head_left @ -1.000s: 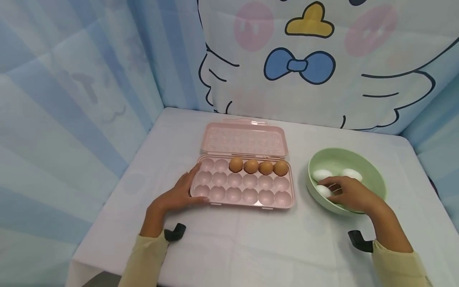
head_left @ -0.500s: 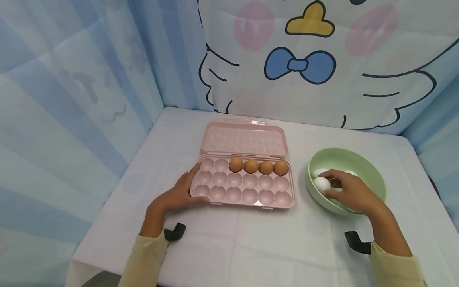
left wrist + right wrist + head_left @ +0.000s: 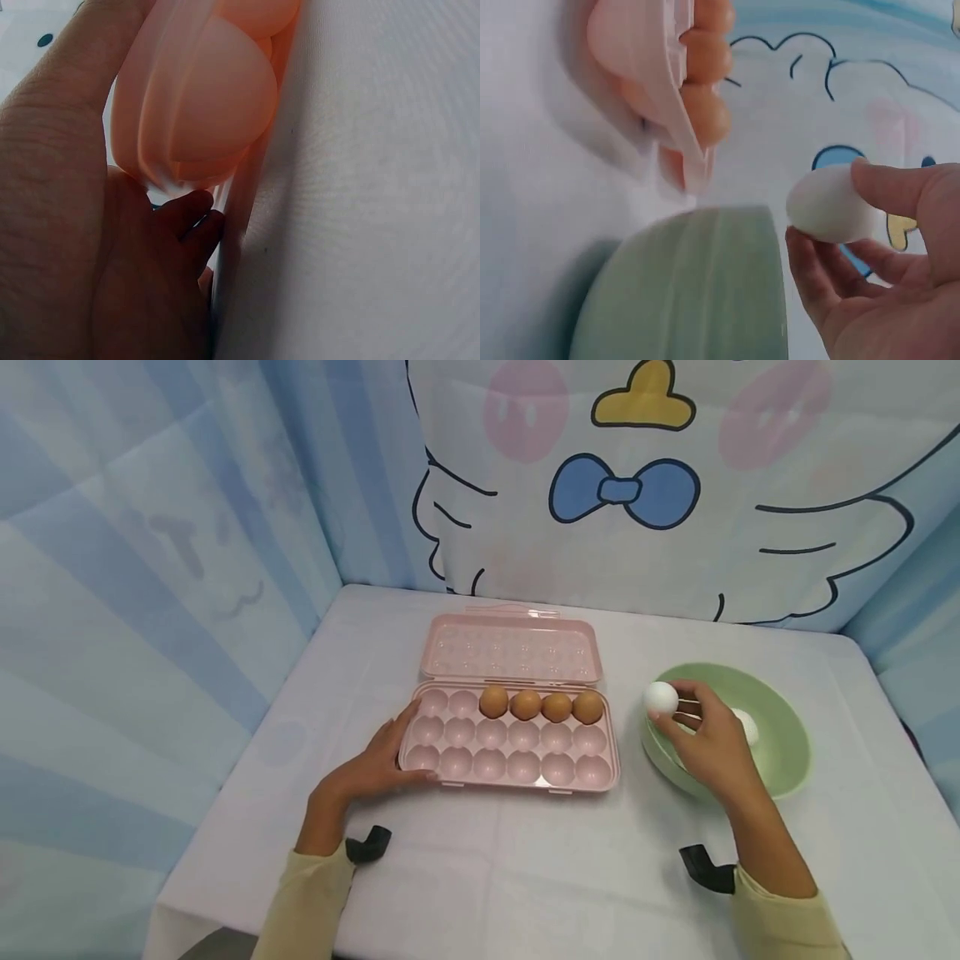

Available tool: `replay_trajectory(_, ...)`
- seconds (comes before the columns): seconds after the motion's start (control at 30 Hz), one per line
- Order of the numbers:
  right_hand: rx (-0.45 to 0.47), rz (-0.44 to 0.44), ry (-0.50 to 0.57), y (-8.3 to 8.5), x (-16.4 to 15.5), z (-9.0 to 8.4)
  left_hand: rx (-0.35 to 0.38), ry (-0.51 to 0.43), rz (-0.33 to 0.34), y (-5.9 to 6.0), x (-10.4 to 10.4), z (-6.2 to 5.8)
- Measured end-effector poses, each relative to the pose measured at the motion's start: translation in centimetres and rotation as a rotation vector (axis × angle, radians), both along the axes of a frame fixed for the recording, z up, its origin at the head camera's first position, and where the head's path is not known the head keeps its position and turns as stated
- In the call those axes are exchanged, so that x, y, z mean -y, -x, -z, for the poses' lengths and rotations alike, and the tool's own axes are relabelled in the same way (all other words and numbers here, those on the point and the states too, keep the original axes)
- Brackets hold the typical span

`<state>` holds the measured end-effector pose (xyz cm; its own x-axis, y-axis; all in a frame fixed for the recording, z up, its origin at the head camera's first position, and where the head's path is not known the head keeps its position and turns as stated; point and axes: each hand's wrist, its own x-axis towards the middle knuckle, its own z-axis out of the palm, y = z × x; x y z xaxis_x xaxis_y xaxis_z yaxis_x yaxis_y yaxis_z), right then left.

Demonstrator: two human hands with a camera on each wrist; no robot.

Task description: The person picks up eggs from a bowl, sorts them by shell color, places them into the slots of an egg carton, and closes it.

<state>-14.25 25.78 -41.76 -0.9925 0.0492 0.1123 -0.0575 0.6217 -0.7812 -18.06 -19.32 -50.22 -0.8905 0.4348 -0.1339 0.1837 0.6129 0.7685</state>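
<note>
At centre frame of the head view, on the white-clothed worktop [image 3: 525, 868], lies an open pale pink plastic egg tray [image 3: 510, 750] with its lid [image 3: 512, 652] folded flat behind it. Four brown eggs [image 3: 540, 706] fill the right-hand cups of the far row, side by side; the other cups hold nothing.

Left hand [image 3: 371, 767]: rests against the tray's left end, fingers fairly straight along the edge, thumb at the near corner. In the left wrist view the fingers [image 3: 67, 112] lie flat on the pink wall, gripping nothing.

Right hand [image 3: 705, 739]: at right of frame, raised over the left rim of a round pale green bowl [image 3: 783, 752]. It pinches a white egg [image 3: 662, 697] between thumb and fingertips; the egg sits above the bowl's left edge, just right of the tray and clear of both. The right wrist view shows the same pinch [image 3: 832, 204], fingers curled round the shell.

One more white egg [image 3: 747, 727] lies inside the bowl, partly hidden behind the hand.

Behind: blue-striped cartoon-print fabric backdrop [image 3: 637, 493].
</note>
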Motion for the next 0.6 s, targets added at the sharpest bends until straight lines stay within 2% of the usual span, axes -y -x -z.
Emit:
replay_trajectory(0.2, -0.084, -0.161, 0.057, 0.2, 2.4, 0.7, 0.004, 0.002, -0.010, 0.0, 0.0, 0.2)
replay_trajectory(0.3, -0.096, -0.224, 0.079, 0.4, 3.4, 1.5, 0.008, 0.001, -0.012, 0.0, 0.0, 0.2)
replay_trajectory(0.47, -0.058, -0.241, 0.028, 0.5, 4.4, 2.5, 0.004, 0.012, -0.003, -0.1, -0.1, 0.1)
replay_trajectory(0.6, -0.071, -0.240, -0.038, 0.6, 4.8, 2.8, 0.000, 0.024, -0.004, -0.1, -0.1, 0.0)
